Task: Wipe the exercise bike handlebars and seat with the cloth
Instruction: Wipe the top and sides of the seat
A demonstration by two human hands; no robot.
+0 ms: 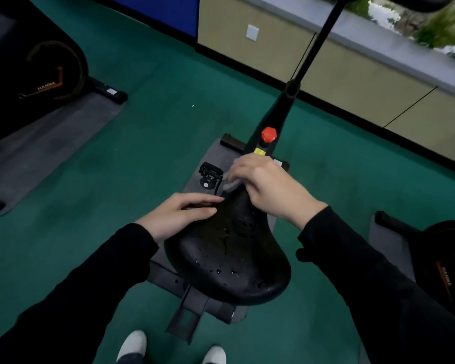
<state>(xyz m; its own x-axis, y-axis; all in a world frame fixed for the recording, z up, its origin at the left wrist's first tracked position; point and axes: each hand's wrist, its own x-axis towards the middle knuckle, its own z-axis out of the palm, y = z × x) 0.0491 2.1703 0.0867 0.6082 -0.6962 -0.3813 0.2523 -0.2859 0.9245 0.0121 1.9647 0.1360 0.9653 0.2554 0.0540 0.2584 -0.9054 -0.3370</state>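
Observation:
The black bike seat [229, 256] fills the middle of the view, with water drops on its surface. My right hand [268, 187] grips a grey cloth [230, 183] bunched at the seat's narrow nose. My left hand [180, 215] rests on the seat's left side near the nose, fingers straight. The black handlebar post [304, 64] rises toward the top of the frame; the handlebars themselves are mostly cut off at the top edge.
A red knob [269, 134] sits on the bike frame beyond the seat. A pedal [210, 172] shows on the left. Another black bike [37, 74] stands at far left on a grey mat, a third [441, 258] at right. Green floor surrounds them; my shoes [133, 345] are below.

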